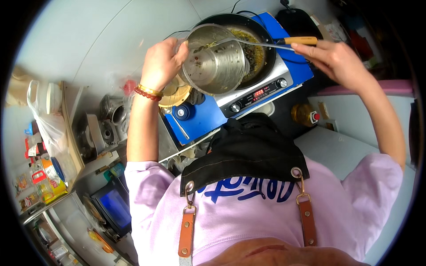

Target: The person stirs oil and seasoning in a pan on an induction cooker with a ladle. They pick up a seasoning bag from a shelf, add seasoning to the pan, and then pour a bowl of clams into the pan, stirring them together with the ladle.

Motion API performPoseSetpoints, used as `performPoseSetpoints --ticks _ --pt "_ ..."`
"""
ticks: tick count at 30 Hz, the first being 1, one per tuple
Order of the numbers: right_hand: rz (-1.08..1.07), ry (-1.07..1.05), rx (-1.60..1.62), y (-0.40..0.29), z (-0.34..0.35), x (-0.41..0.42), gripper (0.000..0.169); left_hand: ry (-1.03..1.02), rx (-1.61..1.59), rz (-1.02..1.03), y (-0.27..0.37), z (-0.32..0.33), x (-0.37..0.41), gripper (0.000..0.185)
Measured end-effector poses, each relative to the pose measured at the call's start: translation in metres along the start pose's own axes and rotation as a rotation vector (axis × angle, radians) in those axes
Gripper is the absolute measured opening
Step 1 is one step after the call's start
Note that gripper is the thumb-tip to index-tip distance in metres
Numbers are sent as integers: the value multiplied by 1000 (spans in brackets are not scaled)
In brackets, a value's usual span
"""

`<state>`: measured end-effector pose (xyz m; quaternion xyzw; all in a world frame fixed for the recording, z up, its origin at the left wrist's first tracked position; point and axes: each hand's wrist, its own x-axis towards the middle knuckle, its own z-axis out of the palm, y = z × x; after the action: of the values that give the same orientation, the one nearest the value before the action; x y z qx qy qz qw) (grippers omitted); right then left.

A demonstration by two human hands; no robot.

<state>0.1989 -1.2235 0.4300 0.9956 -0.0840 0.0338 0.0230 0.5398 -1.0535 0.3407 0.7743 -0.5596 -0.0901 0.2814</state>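
My left hand (164,61) grips the rim of a metal bowl (214,71), which is tilted over a black frying pan (271,60). Bits of seasoning cling to the bowl's inside. In my right hand (332,61) is a metal cooking utensil with a wooden handle (301,40); its head reaches into the bowl's mouth. Yellow oil with dark and green bits (254,50) lies in the pan, partly hidden by the bowl. Beneath the pan stands an induction cooker (256,94) with a lit display.
A yellow strainer (179,98), a dark blue round object (183,111) and a thin metal utensil (181,128) are on the blue board (209,114). An oil bottle (301,114) with a red cap stands right. Shelves with packages are at left.
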Motion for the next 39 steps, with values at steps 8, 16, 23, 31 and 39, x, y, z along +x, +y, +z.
performPoseSetpoints --ticks 8,16,23,31,39 --pt "-18 5 -152 -31 -19 1 47 -17 -66 -24 4 2 -6 33" --pt "36 -70 -201 -28 1 -6 53 -3 -112 15 17 -3 -14 30" --pt "141 -20 45 -40 21 -12 52 145 21 186 22 0 -20 27" --pt "262 -5 266 -53 40 -19 46 363 -18 259 17 9 -22 31" --pt "366 -16 543 -64 44 -20 44 528 28 381 23 12 -22 33"
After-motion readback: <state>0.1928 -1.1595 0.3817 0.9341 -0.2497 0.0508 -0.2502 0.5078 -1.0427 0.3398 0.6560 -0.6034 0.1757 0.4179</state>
